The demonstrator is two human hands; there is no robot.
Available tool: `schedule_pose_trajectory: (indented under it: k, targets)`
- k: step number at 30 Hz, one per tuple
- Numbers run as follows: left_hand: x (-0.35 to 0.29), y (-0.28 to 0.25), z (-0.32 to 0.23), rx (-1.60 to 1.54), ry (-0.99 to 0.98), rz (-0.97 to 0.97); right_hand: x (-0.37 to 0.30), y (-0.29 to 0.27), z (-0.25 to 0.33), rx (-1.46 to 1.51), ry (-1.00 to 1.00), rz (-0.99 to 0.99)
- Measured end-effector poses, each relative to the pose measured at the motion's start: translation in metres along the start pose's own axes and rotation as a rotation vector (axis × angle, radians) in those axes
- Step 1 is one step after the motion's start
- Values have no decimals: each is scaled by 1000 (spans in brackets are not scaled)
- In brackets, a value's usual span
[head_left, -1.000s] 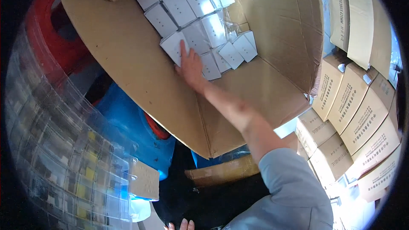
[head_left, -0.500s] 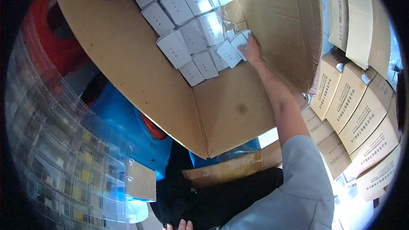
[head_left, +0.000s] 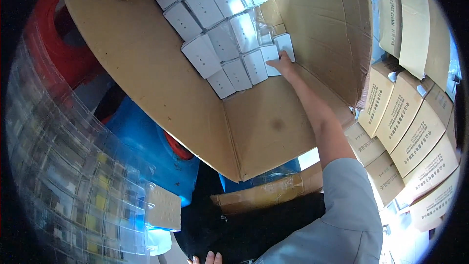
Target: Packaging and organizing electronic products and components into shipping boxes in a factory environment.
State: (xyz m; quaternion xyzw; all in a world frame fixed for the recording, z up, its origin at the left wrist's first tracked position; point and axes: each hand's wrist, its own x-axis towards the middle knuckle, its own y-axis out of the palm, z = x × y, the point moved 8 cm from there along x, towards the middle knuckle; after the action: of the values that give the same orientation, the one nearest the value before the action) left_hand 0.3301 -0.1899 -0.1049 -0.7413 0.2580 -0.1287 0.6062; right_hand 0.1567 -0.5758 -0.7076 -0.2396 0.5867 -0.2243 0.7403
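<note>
My right hand (head_left: 284, 65) reaches deep into a large open cardboard box (head_left: 264, 127). Its thumb lies across the face of a white rectangular plate (head_left: 269, 53) in a stack at the lower right of the packed rows, and the fingers close round its edge, partly hidden. Just beyond them is another white plate (head_left: 284, 44) beside the box wall. Rows of similar stacked white plates (head_left: 223, 41) with small dark dots fill the far part of the box. At the bottom edge, the fingertips of my left hand (head_left: 207, 258) rest spread on black cloth, holding nothing visible.
Brown cartons (head_left: 400, 102) are piled at the right. To the left stand a blue plastic container (head_left: 146, 137), a red plastic object (head_left: 63, 54) and a stack of clear trays (head_left: 73, 176). Clear plastic film (head_left: 264, 24) lies among the plates near the box's right wall.
The tilted plates under my right hand now stand straighter, lined up with the row. My right hand has shifted slightly left and down. My left hand stays put.
</note>
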Motion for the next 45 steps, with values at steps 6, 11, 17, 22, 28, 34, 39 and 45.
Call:
schedule_pose_trajectory:
  k: [6, 11, 17, 22, 28, 34, 39, 45]
  targets:
    - [-3, -1, 2, 33, -50, 60, -27, -28, 26, 212, -183, -38]
    - [-5, -1, 3, 25, -47, 70, 6, -47, -17, -13, -58, -259]
    - [-9, -2, 6, -8, -63, 103, 18, -40, -26, 187, 43, -316]
    - [-3, -1, 0, 18, -84, 70, 17, -35, -1, 203, -107, -55]
    - [-5, -1, 0, 30, -24, 63, -3, -47, 23, 23, -207, -316]
    - [-13, -2, -1, 25, 79, 91, -19, -65, 56, -314, -237, -265]
    - [-2, -2, -1, 16, -11, 79, 13, -69, 49, -317, -115, -205]
    - [-4, -4, -2, 46, -53, 111, 60, -47, 13, -378, 24, 233]
